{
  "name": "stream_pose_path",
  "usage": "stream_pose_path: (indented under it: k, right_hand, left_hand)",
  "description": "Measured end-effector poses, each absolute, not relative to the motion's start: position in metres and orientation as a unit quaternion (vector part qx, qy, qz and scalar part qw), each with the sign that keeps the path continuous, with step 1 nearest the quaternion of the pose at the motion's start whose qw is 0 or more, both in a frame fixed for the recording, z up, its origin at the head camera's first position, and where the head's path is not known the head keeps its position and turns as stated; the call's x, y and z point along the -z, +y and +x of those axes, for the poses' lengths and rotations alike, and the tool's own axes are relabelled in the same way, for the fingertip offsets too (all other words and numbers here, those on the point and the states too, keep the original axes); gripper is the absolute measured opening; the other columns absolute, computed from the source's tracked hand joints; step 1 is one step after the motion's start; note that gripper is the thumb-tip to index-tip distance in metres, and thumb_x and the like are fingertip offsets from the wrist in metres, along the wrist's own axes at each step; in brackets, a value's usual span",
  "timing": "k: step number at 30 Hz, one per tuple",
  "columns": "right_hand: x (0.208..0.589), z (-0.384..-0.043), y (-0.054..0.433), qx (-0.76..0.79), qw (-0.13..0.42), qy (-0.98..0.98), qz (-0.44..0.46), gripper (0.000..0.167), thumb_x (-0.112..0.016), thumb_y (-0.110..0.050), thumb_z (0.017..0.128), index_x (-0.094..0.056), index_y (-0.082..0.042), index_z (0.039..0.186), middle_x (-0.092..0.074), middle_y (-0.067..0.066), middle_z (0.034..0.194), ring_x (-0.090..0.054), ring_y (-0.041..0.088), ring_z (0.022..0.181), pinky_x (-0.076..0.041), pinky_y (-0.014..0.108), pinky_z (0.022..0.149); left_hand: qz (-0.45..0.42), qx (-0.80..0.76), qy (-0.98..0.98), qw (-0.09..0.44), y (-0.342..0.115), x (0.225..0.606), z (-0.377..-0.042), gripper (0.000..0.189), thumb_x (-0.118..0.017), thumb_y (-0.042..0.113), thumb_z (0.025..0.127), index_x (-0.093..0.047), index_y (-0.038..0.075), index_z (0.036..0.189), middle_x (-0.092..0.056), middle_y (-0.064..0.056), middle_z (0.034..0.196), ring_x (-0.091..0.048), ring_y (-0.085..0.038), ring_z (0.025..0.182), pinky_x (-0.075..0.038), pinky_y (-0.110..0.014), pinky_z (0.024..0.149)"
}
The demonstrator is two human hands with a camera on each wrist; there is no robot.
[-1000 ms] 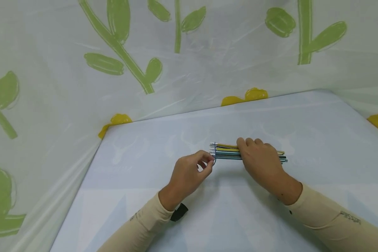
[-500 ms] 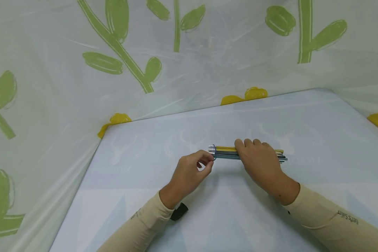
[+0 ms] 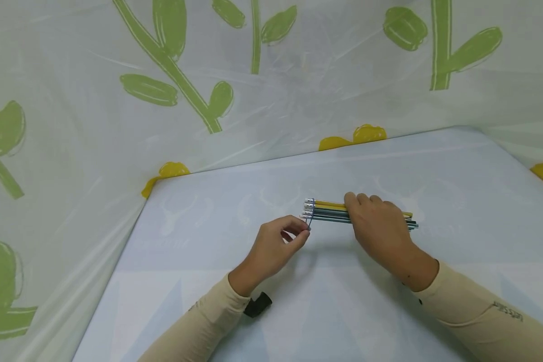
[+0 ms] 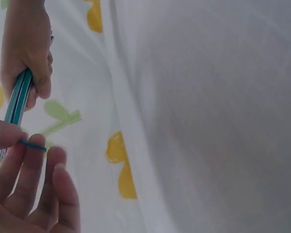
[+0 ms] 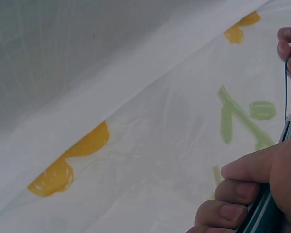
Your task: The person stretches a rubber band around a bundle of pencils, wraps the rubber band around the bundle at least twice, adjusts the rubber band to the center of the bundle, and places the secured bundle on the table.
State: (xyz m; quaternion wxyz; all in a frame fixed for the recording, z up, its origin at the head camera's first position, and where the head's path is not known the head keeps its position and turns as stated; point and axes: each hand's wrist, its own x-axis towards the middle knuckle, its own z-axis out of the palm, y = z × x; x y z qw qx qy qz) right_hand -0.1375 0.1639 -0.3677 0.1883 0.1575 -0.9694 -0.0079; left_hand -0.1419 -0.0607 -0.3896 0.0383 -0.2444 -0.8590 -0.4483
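Observation:
A bundle of yellow and green pencils [image 3: 330, 212] is held level above the table by my right hand [image 3: 380, 226], whose fingers wrap around its middle. The white-tipped ends point left, and a thin blue rubber band [image 3: 311, 208] loops around them. Between thumb and forefinger, my left hand [image 3: 276, 244] pinches the lower part of that band, pulling it down and away from the pencils. In the left wrist view the pinched rubber band [image 4: 34, 145] crosses the fingertips. The right wrist view shows the band [image 5: 286, 90] stretched between the left hand and the pencil ends.
A pale blue and white table cover [image 3: 208, 211] lies beneath both hands. Behind it hangs a whitish sheet [image 3: 298, 100] with green leaves and yellow flowers. A small black object [image 3: 258, 304] shows beside the left wrist.
The right hand and pencils have shifted slightly up and to the right. The rubber band is now stretched further between the pencil ends and the left fingertips, which have barely moved.

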Motion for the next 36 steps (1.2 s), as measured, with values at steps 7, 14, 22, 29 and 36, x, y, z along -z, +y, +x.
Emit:
stream_pose_path:
  k: [7,14,22,29,36]
  right_hand:
    - [0.3673,-0.1395,0.1662,-0.004,0.195,-0.969,0.153,0.03,-0.079,-0.005,0.083,-0.054,-0.002,0.1,-0.067,0.014,0.083,-0.056,0.024,0.062,-0.052,0.036,0.053]
    - [0.3671,-0.1393,0.1645,0.001,0.17,-0.974,0.148,0.036,-0.081,-0.007,0.082,-0.054,-0.003,0.105,-0.069,0.015,0.088,-0.06,0.026,0.067,-0.056,0.038,0.058]
    - [0.368,-0.1367,0.1632,0.001,0.176,-0.972,0.155,0.039,-0.083,-0.008,0.08,-0.055,-0.002,0.107,-0.07,0.017,0.091,-0.062,0.027,0.07,-0.058,0.039,0.062]
    - [0.3681,-0.1382,0.1645,-0.026,0.22,-0.961,0.166,0.034,-0.081,-0.005,0.08,-0.054,-0.002,0.1,-0.069,0.015,0.085,-0.059,0.025,0.064,-0.054,0.036,0.056]
    - [0.3693,-0.1396,0.1657,-0.056,0.265,-0.945,0.182,0.03,-0.079,-0.001,0.08,-0.053,-0.003,0.095,-0.067,0.014,0.079,-0.055,0.024,0.059,-0.05,0.034,0.051]
  left_hand:
    - [-0.309,0.377,-0.855,0.178,-0.0592,0.39,-0.1378,0.006,-0.074,0.012,0.089,-0.075,0.014,0.095,-0.074,0.005,0.093,-0.06,-0.012,0.101,-0.05,-0.03,0.093]
    - [-0.411,0.285,-0.806,0.316,-0.0579,0.3865,-0.1353,0.013,-0.082,0.008,0.08,-0.077,0.01,0.092,-0.075,0.001,0.088,-0.064,-0.017,0.101,-0.051,-0.031,0.093]
    - [-0.446,0.286,-0.786,0.318,-0.0567,0.3867,-0.1357,0.014,-0.081,0.006,0.081,-0.076,0.009,0.094,-0.074,-0.002,0.096,-0.069,-0.013,0.096,-0.054,-0.021,0.087]
    - [-0.419,0.36,-0.801,0.232,-0.0585,0.389,-0.1365,0.013,-0.075,0.004,0.087,-0.073,0.006,0.099,-0.075,-0.003,0.099,-0.07,-0.013,0.095,-0.055,-0.02,0.088]
    - [-0.415,0.419,-0.79,0.168,-0.059,0.3899,-0.1385,0.008,-0.069,0.004,0.091,-0.07,0.006,0.099,-0.075,-0.004,0.095,-0.068,-0.011,0.088,-0.055,-0.019,0.08]
